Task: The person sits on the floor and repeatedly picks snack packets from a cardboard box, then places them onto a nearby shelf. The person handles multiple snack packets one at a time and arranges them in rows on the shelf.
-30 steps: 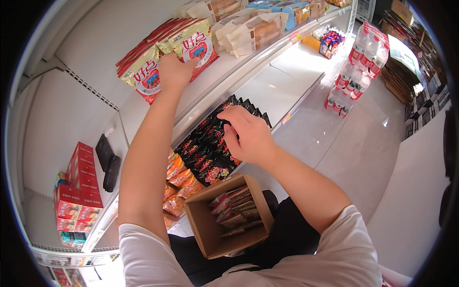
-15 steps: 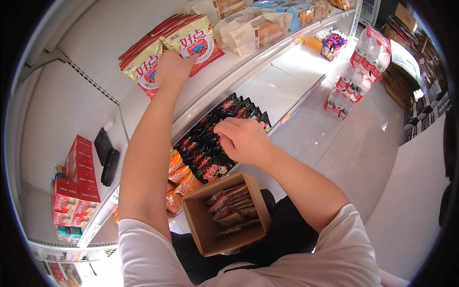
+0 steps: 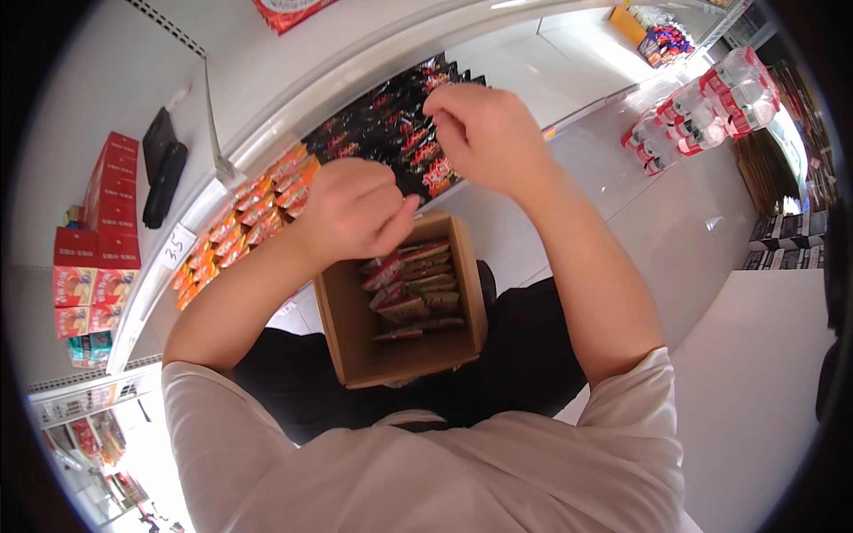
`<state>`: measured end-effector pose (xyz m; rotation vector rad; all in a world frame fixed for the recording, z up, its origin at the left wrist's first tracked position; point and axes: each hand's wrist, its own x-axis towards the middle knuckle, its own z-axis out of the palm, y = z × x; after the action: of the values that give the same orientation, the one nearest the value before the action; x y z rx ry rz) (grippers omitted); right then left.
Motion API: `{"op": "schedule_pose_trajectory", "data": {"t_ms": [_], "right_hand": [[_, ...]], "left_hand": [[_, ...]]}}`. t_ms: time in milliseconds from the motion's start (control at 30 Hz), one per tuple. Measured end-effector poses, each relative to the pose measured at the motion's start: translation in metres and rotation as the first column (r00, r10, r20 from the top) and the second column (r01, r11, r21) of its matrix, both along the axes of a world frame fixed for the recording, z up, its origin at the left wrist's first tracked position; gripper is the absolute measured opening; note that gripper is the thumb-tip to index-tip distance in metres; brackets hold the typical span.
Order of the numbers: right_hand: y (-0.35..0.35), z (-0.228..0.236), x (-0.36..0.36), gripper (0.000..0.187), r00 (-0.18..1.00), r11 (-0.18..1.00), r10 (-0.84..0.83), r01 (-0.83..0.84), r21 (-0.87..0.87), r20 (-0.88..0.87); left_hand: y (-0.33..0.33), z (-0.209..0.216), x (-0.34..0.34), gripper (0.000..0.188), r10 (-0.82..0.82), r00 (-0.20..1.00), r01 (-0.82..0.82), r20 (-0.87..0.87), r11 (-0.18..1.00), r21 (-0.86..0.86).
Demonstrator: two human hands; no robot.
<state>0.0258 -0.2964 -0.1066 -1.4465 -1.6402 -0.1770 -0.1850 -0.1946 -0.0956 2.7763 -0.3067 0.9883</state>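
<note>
My left hand (image 3: 360,209) hovers over the far left edge of an open cardboard box (image 3: 484,320), its fingers curled in and no packet showing in it. Inside the box, several flat snack packets (image 3: 426,302) in cream and red stand in a row. My right hand (image 3: 493,133) is raised in front of black snack bags (image 3: 378,115) lined up on the lower shelf; its fingers are bent inward with nothing visible in them. Orange snack packets (image 3: 258,209) lie in rows left of the black ones. The box sits between my legs.
A red-edged bag (image 3: 289,11) shows at the top edge on the upper shelf. Red boxes (image 3: 114,209) and a black device (image 3: 164,173) are at the left. Shrink-wrapped bottles (image 3: 711,107) stand on the floor at the right, near flattened cardboard (image 3: 769,178).
My left hand has left the cream and red bags on the upper shelf and come down to the box. My right hand has shifted up and right in the picture. The view has tipped downward.
</note>
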Motion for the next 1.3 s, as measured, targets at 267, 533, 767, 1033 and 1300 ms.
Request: {"op": "schedule_pose_trajectory", "data": {"t_ms": [267,533,767,1033,1300], "right_hand": [[0.005,0.005,-0.017,0.006,0.994,0.982,0.100,-0.094,-0.162,0.031],[0.000,0.001,-0.028,0.006,0.986,0.960,0.132,-0.102,-0.262,0.100],[0.003,-0.015,-0.026,0.014,0.994,0.955,0.075,-0.048,-0.293,0.081],[0.001,-0.013,-0.027,0.009,0.990,0.902,0.132,-0.101,-0.421,0.045],[0.004,-0.002,-0.035,0.026,0.815,0.577,0.228,-0.554,-0.601,-0.532]], "left_hand": [[-0.078,-0.204,-0.086,0.039,0.107,-0.339,0.088,-0.935,0.993,0.082],[-0.128,-0.330,-0.104,0.041,0.236,-0.432,-0.020,-0.870,0.962,0.271],[-0.122,-0.380,-0.125,0.039,0.190,-0.262,-0.120,-0.946,0.966,0.227],[-0.103,-0.260,-0.094,0.037,0.074,-0.266,0.250,-0.961,0.968,0.005],[-0.045,-0.032,-0.048,0.023,0.014,-0.045,-0.001,-0.999,1.000,0.014]]}}
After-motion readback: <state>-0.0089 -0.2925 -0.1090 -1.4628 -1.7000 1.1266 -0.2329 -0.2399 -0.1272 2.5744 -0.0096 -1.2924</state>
